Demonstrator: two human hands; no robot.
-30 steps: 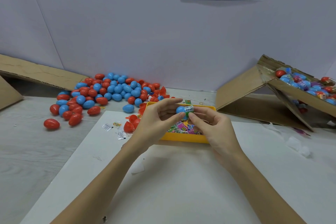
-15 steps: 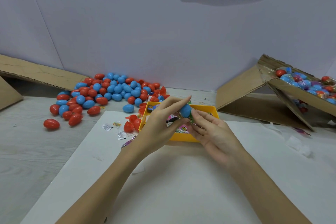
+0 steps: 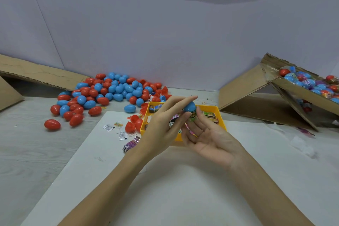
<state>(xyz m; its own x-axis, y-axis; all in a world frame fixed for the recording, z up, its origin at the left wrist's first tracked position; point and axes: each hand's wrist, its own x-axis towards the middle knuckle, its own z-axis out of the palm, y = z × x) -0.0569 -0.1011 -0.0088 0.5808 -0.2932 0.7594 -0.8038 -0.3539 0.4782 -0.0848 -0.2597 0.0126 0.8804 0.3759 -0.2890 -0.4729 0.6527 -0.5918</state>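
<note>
A blue plastic egg with a green printed wrap on its lower part is pinched between the fingers and thumb of my left hand, just above a yellow tray. Under and to the right of the egg, my right hand lies palm up with relaxed fingers, one fingertip touching the green wrap. A thin pink strip lies across its fingers. The tray holds several small printed packets, partly hidden by both hands.
A heap of red and blue eggs spreads at the back left, with red egg halves beside the tray. A tilted cardboard box of wrapped eggs stands at the right. Small packets lie on the white sheet.
The egg has turned from lying sideways to upright in my left fingers. My right hand has let go of it and opened, palm up, below it.
</note>
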